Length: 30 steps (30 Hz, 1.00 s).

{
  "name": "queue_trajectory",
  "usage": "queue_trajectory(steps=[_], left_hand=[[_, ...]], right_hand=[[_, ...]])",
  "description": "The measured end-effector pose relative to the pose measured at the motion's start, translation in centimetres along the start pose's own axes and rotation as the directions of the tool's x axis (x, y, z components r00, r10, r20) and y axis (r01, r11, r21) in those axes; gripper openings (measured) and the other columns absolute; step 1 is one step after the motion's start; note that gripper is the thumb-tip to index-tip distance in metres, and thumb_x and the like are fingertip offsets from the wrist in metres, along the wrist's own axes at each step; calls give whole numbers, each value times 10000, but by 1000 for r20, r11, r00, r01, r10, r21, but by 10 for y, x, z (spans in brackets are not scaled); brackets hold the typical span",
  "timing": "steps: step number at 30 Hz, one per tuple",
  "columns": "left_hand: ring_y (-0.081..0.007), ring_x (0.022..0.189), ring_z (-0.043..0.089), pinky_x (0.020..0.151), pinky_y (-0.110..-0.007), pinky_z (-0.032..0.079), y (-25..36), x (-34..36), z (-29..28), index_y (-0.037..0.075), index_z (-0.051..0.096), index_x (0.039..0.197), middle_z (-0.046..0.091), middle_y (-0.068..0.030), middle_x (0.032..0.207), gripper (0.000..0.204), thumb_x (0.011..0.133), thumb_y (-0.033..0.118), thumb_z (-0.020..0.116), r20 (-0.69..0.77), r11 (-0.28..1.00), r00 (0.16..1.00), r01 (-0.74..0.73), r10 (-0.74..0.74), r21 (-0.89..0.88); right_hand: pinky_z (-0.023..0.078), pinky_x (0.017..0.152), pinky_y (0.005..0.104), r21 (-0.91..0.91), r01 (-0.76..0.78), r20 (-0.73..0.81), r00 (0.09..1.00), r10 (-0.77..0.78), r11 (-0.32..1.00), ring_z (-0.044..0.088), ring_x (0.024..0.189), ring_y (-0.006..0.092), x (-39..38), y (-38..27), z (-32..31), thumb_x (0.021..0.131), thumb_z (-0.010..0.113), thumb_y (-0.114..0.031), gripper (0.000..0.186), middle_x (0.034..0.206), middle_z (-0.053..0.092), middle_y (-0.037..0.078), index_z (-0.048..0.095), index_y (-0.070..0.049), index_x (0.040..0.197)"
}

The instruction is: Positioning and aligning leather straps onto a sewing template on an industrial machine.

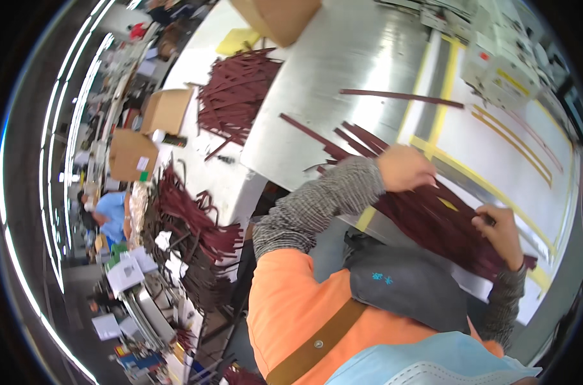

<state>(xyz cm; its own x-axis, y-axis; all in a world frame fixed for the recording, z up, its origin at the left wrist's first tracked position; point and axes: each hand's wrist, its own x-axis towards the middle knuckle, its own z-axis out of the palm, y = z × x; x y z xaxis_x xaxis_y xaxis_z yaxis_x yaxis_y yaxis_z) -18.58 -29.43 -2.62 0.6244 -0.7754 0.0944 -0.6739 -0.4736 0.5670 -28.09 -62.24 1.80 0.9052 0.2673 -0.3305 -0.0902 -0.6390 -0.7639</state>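
A long bundle of maroon strips [432, 231] lies across the front of the steel plate [330, 70] and the white taped board [509, 115]. My left hand [403, 168] is over the bundle's middle, fingers bent down and closed on strips. Near the bundle's right part, my right hand [500, 234] has curled fingers; what lies between them is too small to name. A single maroon strip [400, 96] lies apart above the bundle, and two narrow yellowish strips [513, 144] lie on the board.
At back left are a pile of maroon strips [233, 93], cardboard boxes [131, 154] and more loose strips [188, 218]. A white machine [500, 74] stands at the upper right. A person in blue [111, 212] is at a far-left workstation.
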Motion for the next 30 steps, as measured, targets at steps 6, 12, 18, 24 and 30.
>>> queue_trajectory(steps=[6, 12, 18, 24, 30], left_hand=[[-57, 698, 601, 631, -261, 492, -37, -4, -75, 10, 755, 969, 679, -2, 742, 217, 1031, 210, 700, 123, 865, 974, 224, -189, -448], [-43, 665, 555, 599, -229, 455, -69, 3, -105, -2, 735, 987, 684, 17, 772, 209, 1029, 200, 703, 285, 799, 902, 423, -325, -427], [-82, 780, 646, 721, -250, 532, -97, 7, -105, -25, 741, 1087, 728, -22, 868, 185, 999, 138, 734, 310, 793, 872, 478, -378, -377], [-181, 807, 714, 727, -310, 563, -71, 58, -45, 29, 767, 1122, 736, -100, 937, 149, 986, 62, 716, -213, 926, 939, 192, -270, -324], [-245, 855, 695, 736, -334, 567, -34, 117, 36, 58, 769, 1199, 678, -103, 1037, 232, 975, 32, 711, -436, 989, 888, -143, 148, 44]], right_hand=[[474, 532, 242, 106, -64, 25, 998, 62, 992, 594, 596, 65, -22, 36, -107, 955, 721, -105, 135, 697, 649, 17, 710, 27, 935], [477, 590, 233, 62, -119, -62, 991, 123, 991, 575, 651, 64, -48, 84, -165, 966, 722, -134, 169, 714, 626, 0, 705, 26, 913], [514, 690, 270, -108, -112, -274, 959, 79, 988, 629, 711, 132, -51, 140, -194, 947, 717, -89, 116, 779, 671, 42, 703, 26, 949], [563, 961, 377, -588, -520, -806, 439, -396, 620, 682, 1160, 280, -68, 198, -200, 934, 710, -142, 262, 1298, 707, 42, 722, -118, 1194], [610, 775, 362, -308, -27, -800, 548, -244, 951, 737, 894, 301, 31, 175, -93, 896, 748, -51, 176, 1081, 747, 102, 752, -55, 1071]])
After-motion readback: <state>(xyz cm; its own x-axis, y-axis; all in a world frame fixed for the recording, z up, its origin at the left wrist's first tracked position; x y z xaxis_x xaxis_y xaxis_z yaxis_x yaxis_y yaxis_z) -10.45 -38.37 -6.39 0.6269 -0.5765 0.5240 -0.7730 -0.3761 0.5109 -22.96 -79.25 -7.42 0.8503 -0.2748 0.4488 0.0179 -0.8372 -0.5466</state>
